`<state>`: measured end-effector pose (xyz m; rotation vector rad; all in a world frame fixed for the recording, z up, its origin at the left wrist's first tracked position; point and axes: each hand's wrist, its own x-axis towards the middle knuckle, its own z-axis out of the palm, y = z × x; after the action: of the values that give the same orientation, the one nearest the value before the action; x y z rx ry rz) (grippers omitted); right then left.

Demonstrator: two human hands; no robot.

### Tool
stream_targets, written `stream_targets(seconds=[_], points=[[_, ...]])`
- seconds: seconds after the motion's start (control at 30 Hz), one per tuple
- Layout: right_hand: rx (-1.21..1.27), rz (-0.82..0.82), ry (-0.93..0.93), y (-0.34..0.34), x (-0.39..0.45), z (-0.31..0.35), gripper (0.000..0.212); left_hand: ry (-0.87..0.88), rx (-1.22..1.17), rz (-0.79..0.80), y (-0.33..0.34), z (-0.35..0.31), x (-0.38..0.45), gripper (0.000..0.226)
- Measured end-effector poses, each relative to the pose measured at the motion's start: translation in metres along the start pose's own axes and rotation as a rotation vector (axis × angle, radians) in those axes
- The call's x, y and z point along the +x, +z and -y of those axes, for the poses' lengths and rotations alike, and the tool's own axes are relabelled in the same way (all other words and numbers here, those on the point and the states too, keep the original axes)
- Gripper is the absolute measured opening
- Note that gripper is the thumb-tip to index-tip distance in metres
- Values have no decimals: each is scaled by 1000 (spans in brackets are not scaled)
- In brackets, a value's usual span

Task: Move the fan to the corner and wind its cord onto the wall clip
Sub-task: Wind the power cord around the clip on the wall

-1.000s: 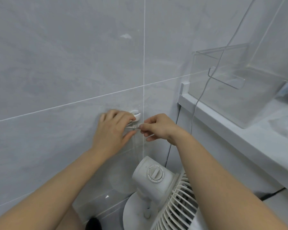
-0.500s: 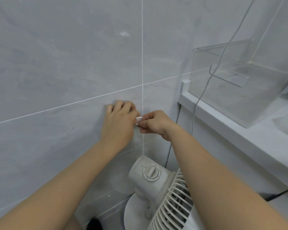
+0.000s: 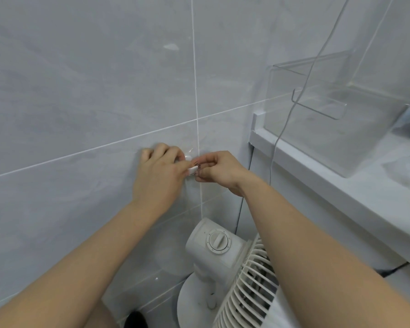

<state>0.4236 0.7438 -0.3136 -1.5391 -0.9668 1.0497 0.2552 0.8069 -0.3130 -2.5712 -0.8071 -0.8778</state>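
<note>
- I see the left hand [image 3: 160, 175] pressed knuckles-up against the grey tiled wall [image 3: 81, 91], fingers curled together over the small white plastic wall clip [image 3: 191, 168]; I cannot tell whether they actually grip it.
- The right hand [image 3: 219, 171] meets it from the 3 o'clock side, thumb and forefinger pinched together at the clip's tip. The thin white cord [image 3: 291, 110] is too fine to make out between those fingers, so I cannot tell if it is held.
- Both forearms reach up from the 6 o'clock edge and converge at the clip, just left of the vertical grout line.
- The cord hangs from the 1 o'clock corner, crossing the clear acrylic box [image 3: 341, 110] on the white ledge [image 3: 329, 183].
- The white plastic desk fan [image 3: 225, 268] stands on the floor in the corner, at 6 o'clock below the clip, its dial facing up.
- Against half a second ago: the hands sit closer together, and more of the clip now shows between them. The fan has not moved.
</note>
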Motion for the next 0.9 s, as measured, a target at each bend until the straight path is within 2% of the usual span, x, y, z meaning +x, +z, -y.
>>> stream_targets(seconds=[0.17,0.23,0.37,0.57,0.8,0.9], points=[[171,-11,74,2,1,3,20,-29,-27,-36,-2,2,-2,15],[215,-27,92,4,3,3,21,-17,-36,-27,-3,2,-2,12],[163,-112,90,9,6,2,17,4,-66,-16,-2,6,-4,12],[130,-214,68,18,7,2,22,13,-70,-9,-1,7,-3,11],[137,-158,-30,11,1,-1,18,-48,-56,-67,-1,3,-6,5],[126,-172,-63,10,0,3,17,-107,-20,-57,-3,-3,-3,12]])
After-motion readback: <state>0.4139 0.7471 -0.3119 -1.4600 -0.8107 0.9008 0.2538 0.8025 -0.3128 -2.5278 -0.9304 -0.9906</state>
